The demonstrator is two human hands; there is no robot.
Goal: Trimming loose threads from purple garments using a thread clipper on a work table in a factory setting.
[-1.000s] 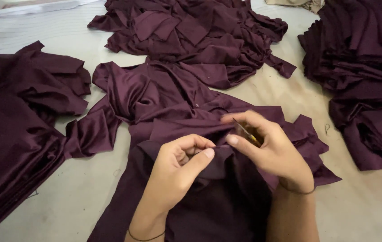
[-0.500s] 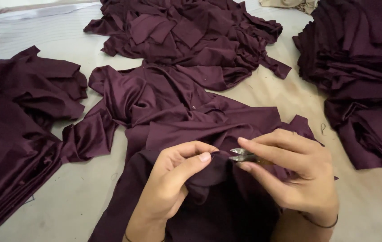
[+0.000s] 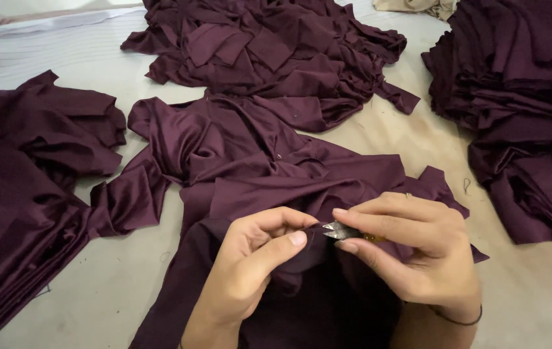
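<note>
Low in the middle of the frame, the left hand [image 3: 250, 271] pinches a fold of a dark maroon garment [image 3: 269, 174] between thumb and forefinger, the fingers curled shut on the cloth and lifting it slightly off the desk [image 3: 114, 284]. Just to its right, the right hand [image 3: 418, 252] is closed around a small pair of thread snips [image 3: 344, 231]; only the short metal blades and a bit of a yellowish handle show past the fingers. The blade tips point left and sit right at the raised fold, next to the left thumb; whether they touch the cloth cannot be told. A thin dark band circles the right wrist.

The garment being worked on spreads from the bottom centre up toward the middle of the frame, rumpled, with a sleeve-like piece trailing off to the left.

Other cloth of the same maroon colour lies around it. A loose heap [image 3: 276, 52] fills the upper centre, its lower edge close to the worked garment. A taller, more orderly stack [image 3: 521, 97] stands at the right edge, reaching from the top of the frame down past the middle. Another pile [image 3: 23, 187] covers the left side. A scrap of pale beige fabric [image 3: 418, 6] peeks in at the top right. The desk surface is pale and matte.
</note>
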